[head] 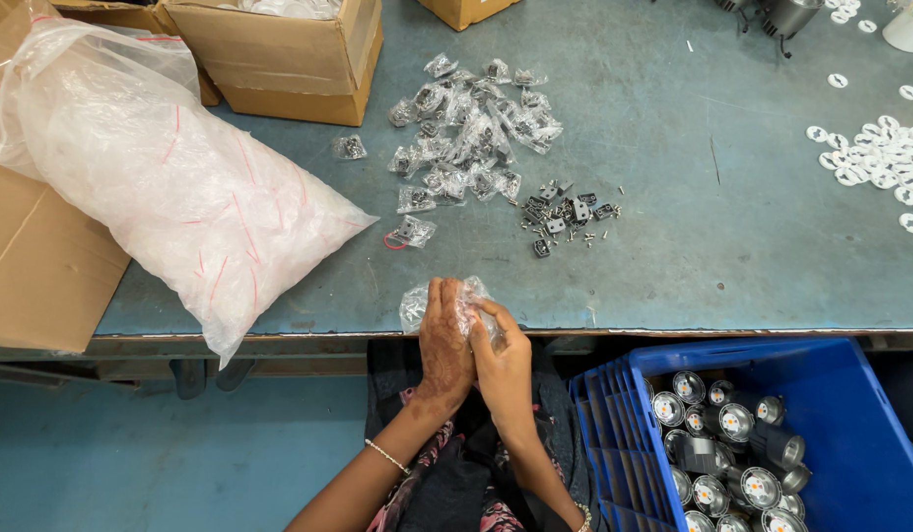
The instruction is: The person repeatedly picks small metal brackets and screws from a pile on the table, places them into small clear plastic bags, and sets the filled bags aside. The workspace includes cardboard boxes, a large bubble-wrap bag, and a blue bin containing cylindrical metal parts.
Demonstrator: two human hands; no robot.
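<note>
Hands meet at the near edge of the table (pixel 673 197). Left hand (pixel 444 340) and right hand (pixel 504 360) are pressed close together, both pinching one small clear plastic packet (pixel 417 303) between the fingers; the packet is crumpled and sits just over the table's front lip. Contents of the packet cannot be made out.

Beyond the hands, mid-table, lies a heap of small clear packets (pixel 471 133), each holding dark metal hardware. Two stray packets lie apart from it: one (pixel 413 232) with a red band near the front, one (pixel 349 147) nearer the boxes. Just right of the heap is a loose scatter of small metal brackets and screws (pixel 567 217), unbagged.

To the left, a large clear plastic bag (pixel 170 177) with red streaks lies on its side, resting across a flat cardboard carton (pixel 33 266) and overhanging the table edge. Behind it stands an open cardboard box (pixel 289 59); its contents are mostly out of view.

At the far right of the table lies a spread of small white discs (pixel 885 158).

Below the table edge, right of the person, stands a blue plastic crate (pixel 850 414) holding round metal lamp housings (pixel 732 453), lenses facing up, piled loosely in one corner.
</note>
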